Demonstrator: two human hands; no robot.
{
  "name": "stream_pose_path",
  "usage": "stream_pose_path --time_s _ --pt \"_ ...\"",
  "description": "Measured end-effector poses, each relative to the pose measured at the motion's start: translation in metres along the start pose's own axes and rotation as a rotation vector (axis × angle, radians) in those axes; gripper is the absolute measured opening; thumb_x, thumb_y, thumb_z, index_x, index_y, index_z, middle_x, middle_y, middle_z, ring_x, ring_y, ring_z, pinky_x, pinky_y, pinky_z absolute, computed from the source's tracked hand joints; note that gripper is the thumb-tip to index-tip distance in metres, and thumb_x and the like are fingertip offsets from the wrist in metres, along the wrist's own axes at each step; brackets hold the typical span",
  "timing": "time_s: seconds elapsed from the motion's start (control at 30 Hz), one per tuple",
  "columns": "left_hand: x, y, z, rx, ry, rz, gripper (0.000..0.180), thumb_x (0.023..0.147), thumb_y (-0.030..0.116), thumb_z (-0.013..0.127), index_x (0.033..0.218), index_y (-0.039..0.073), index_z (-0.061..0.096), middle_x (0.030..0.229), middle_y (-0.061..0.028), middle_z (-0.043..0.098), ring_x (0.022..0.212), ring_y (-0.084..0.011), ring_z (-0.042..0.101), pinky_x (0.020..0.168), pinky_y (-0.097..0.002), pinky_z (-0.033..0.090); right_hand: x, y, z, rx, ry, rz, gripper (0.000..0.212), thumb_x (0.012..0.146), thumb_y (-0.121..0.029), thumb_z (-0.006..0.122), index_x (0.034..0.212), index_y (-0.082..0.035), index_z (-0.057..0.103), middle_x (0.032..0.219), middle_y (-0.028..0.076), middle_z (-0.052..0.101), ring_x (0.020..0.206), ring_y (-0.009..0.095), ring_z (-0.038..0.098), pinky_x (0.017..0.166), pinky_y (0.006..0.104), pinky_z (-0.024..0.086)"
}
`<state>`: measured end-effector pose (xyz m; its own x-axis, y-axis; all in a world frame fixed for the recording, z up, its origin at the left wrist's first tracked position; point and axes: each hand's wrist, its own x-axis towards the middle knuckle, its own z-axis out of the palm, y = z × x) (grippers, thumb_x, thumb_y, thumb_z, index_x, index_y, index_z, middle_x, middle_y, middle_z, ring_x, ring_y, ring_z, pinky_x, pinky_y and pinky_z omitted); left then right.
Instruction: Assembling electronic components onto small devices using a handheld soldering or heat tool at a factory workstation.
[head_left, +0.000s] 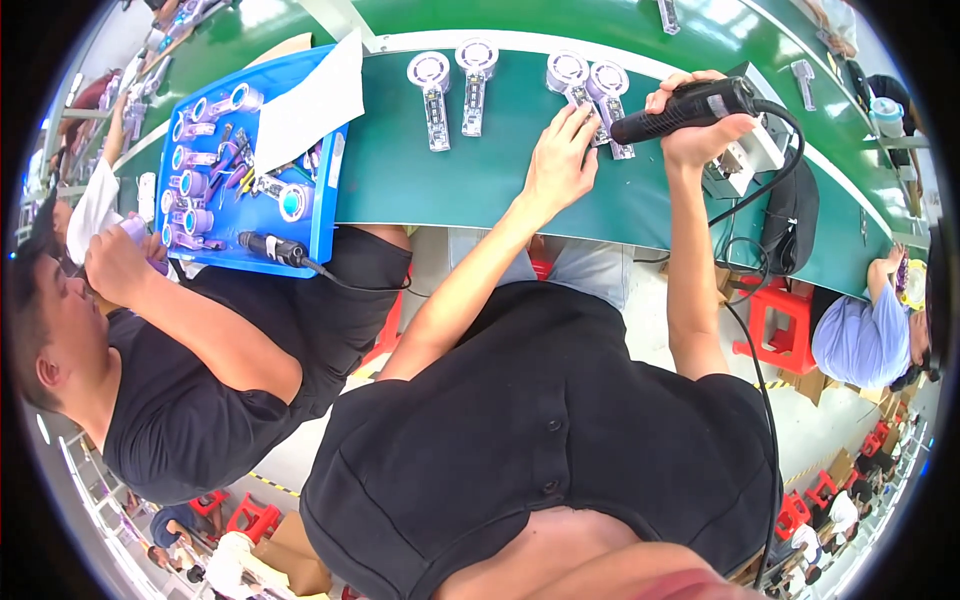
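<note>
A worker in a black shirt sits at a green counter (pixel 400 190), right hand (pixel 688 148) wrapped around a black corded driver (pixel 665 112) — the tool lies across the palm, nose angled to the left, its cord (pixel 801 140) curving away from the other end. The left hand (pixel 560 165) stretches forward, fingers lightly bent over the handles of a pair of pale fan-shaped units, one on the left (pixel 568 70) and one on the right (pixel 609 79), which lie side by side with round heads pointing away from the worker; whether the fingertips grip a handle or merely rest there cannot be told. Two similar units (pixel 434 105) (pixel 474 90) lie apart to the left, short of a blue tray (pixel 328 200) partly covered by a white sheet (pixel 312 105). Careful work here would likely call for the left hand to pin one unit flat, fingertips clear of the driver's path, while the right wrist brings the nose down square to the handle — a slanted approach could slip and scratch the exposed circuitry. Pressure is best applied only once the tip is seated, with the neighboring unit nudged clear and the cord left slack.
</note>
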<state>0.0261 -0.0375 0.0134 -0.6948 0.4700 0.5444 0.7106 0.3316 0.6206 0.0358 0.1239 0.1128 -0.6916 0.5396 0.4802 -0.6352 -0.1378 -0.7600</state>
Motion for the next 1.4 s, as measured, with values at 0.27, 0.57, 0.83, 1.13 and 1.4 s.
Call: stream_pose_path --time_s 0.27,0.57,0.83,1.13,1.4 --pt "0.002 0.001 0.000 -0.001 0.006 0.001 0.052 0.077 0.004 0.068 0.128 0.002 0.058 0.138 -0.0169 0.053 0.131 -0.0373 0.048 0.104 -0.0456 0.045 -0.001 0.000 0.006 -0.040 -0.051 -0.051 0.092 0.080 -0.087 0.043 0.101 0.003 0.051 0.073 0.020 0.065 0.050 0.024 0.061 0.047 0.0333 0.052" --pt "0.001 0.001 0.001 0.001 0.006 0.000 0.053 0.076 0.003 0.068 0.129 0.001 0.058 0.137 -0.0172 0.054 0.131 -0.0376 0.048 0.104 -0.0457 0.045 -0.009 -0.003 0.009 -0.121 -0.074 -0.001 0.095 0.073 -0.092 0.046 0.107 -0.003 0.053 0.077 0.018 0.062 0.054 0.025 0.058 0.055 0.0386 0.051" --pt "0.003 -0.004 0.003 0.020 -0.004 0.006 0.050 0.074 0.000 0.066 0.123 -0.001 0.062 0.131 -0.0172 0.057 0.123 -0.0365 0.051 0.098 -0.0454 0.047 -0.027 0.008 0.028 -0.090 -0.201 -0.097 0.095 0.073 -0.082 0.060 0.099 0.010 0.056 0.071 0.015 0.062 0.052 0.019 0.059 0.048 0.0280 0.048" --pt "0.004 0.001 0.004 0.046 -0.002 -0.002 0.052 0.072 0.002 0.066 0.123 -0.001 0.061 0.132 -0.0191 0.056 0.123 -0.0372 0.051 0.099 -0.0455 0.047 -0.023 0.014 0.024 -0.099 -0.116 -0.045 0.096 0.066 -0.085 0.062 0.093 0.007 0.055 0.068 0.016 0.061 0.051 0.023 0.059 0.047 0.0317 0.049" --pt "0.016 0.027 0.026 0.126 -0.003 -0.113 0.083 0.070 0.036 0.081 0.129 -0.009 0.045 0.123 -0.0273 0.049 0.114 -0.0507 0.049 0.099 -0.0563 0.041 -0.038 -0.007 -0.010 -0.071 -0.011 -0.105 0.095 0.072 -0.093 0.045 0.111 -0.007 0.049 0.072 0.019 0.061 0.055 0.027 0.059 0.052 0.0367 0.051"
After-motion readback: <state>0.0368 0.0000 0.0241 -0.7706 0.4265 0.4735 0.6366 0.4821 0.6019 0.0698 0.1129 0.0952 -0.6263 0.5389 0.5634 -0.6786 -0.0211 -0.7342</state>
